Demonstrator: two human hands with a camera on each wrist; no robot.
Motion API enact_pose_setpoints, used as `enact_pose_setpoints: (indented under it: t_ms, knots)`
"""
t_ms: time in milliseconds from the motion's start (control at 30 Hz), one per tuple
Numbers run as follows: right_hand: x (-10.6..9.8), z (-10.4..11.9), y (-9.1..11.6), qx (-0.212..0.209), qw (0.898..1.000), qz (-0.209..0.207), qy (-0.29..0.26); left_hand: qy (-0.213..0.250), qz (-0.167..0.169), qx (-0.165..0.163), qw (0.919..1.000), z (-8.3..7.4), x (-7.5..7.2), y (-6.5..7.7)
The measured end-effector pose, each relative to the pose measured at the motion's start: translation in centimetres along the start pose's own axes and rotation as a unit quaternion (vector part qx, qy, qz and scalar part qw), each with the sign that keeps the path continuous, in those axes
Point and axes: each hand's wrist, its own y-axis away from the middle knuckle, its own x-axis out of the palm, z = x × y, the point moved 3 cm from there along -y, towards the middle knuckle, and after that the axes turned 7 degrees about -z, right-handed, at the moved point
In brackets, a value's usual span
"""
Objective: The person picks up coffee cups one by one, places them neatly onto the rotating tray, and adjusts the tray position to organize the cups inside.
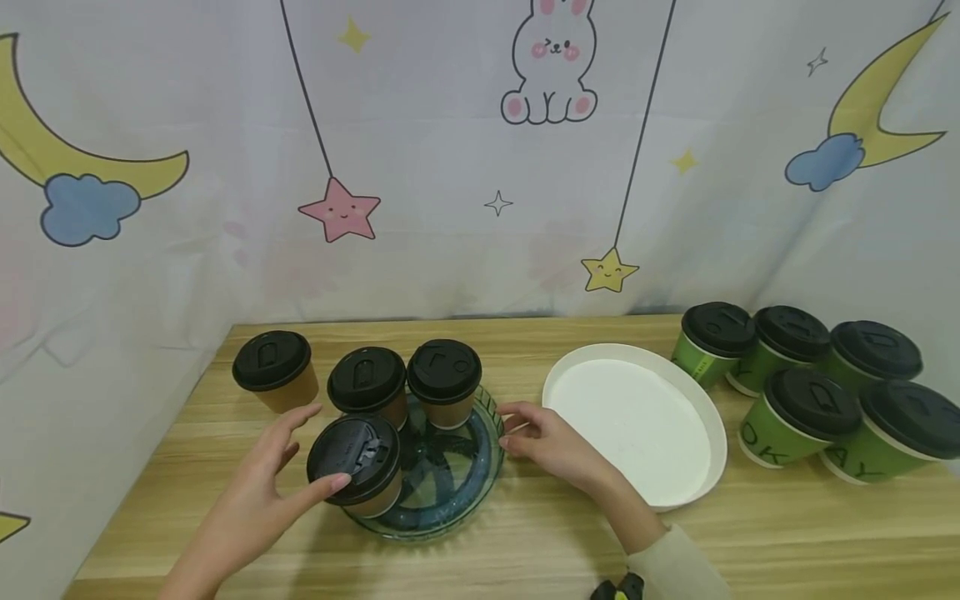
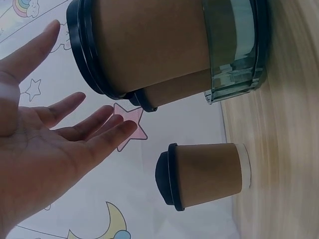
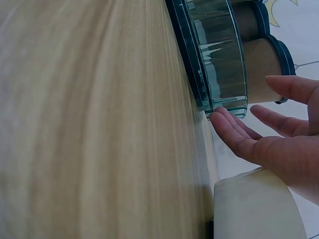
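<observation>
A clear greenish glass dish [image 1: 442,492] holds three brown paper cups with black lids. Of these, the front cup [image 1: 367,462] and the back-left cup [image 1: 367,383] stand at the dish's left side, and the third cup [image 1: 445,379] at its back. My left hand [image 1: 258,492] is spread beside the front cup, thumb near its lid; the left wrist view shows no grip on it. With fingers slightly bent, my right hand [image 1: 551,442] is at the dish's right rim. Its fingertips [image 3: 219,119] reach the dish's glass side; whether they press cannot be told.
Another brown cup [image 1: 276,371] stands on the wooden table [image 1: 187,517] at the back left. Right of the dish lies a round white tray [image 1: 637,425]. Several green cups [image 1: 795,417] with black lids are grouped at the far right. A patterned curtain [image 1: 450,125] hangs behind.
</observation>
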Motion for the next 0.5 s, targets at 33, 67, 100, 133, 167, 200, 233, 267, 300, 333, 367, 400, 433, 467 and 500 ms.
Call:
enact_pose_setpoints:
  t_ms: [33, 67, 100, 133, 167, 200, 233, 267, 300, 333, 367, 400, 433, 467, 500]
  knots:
    - [0.0, 0.0, 0.0, 0.000, 1.000, 0.000, 0.000, 0.000, 0.000, 0.001, 1.0000, 0.0, -0.1, 0.0]
    - [0.0, 0.0, 0.0, 0.000, 1.000, 0.001, -0.001, -0.001, -0.002, 0.002, 1.0000, 0.0, -0.1, -0.1]
    - [0.0, 0.0, 0.0, 0.000, 1.000, 0.000, -0.001, -0.001, -0.004, 0.002, 1.0000, 0.0, -0.2, -0.1]
    - [0.0, 0.0, 0.0, 0.000, 1.000, 0.000, 0.000, 0.000, -0.007, 0.003, 1.0000, 0.1, -0.3, -0.1]
    - [0.0, 0.0, -0.1, -0.002, 1.000, 0.000, 0.000, -0.001, -0.010, 0.004, 0.9999, 0.1, -0.4, -0.2]
    - [0.0, 0.0, -0.1, -0.002, 1.000, 0.000, 0.000, 0.001, -0.013, 0.005, 0.9999, 0.2, -0.4, -0.2]
    - [0.0, 0.0, -0.1, -0.003, 1.000, 0.000, 0.001, 0.004, -0.018, 0.007, 0.9998, 0.3, -0.5, -0.2]
    - [0.0, 0.0, -0.1, -0.004, 1.000, 0.000, 0.000, 0.007, -0.023, 0.010, 0.9997, 0.4, -0.6, -0.2]
    - [0.0, 0.0, -0.1, -0.005, 1.000, 0.000, 0.001, 0.010, -0.028, 0.014, 0.9995, 0.5, -0.7, -0.2]
    - [0.0, 0.0, -0.1, -0.005, 1.000, 0.000, 0.001, 0.012, -0.032, 0.017, 0.9993, 0.5, -0.8, -0.2]
    - [0.0, 0.0, -0.1, -0.005, 1.000, 0.001, 0.000, 0.013, -0.036, 0.020, 0.9991, 0.6, -0.8, -0.3]
    - [0.0, 0.1, -0.1, -0.004, 1.000, 0.001, -0.001, 0.014, -0.039, 0.021, 0.9989, 0.7, -0.9, -0.3]
    - [0.0, 0.1, -0.1, -0.004, 1.000, 0.001, -0.003, 0.014, -0.042, 0.022, 0.9988, 0.8, -1.0, -0.3]
    - [0.0, 0.1, 0.0, -0.003, 1.000, 0.001, -0.004, 0.014, -0.045, 0.022, 0.9987, 0.9, -1.1, -0.4]
    - [0.0, 0.1, 0.0, -0.002, 1.000, 0.001, -0.005, 0.014, -0.047, 0.020, 0.9986, 1.0, -1.1, -0.4]
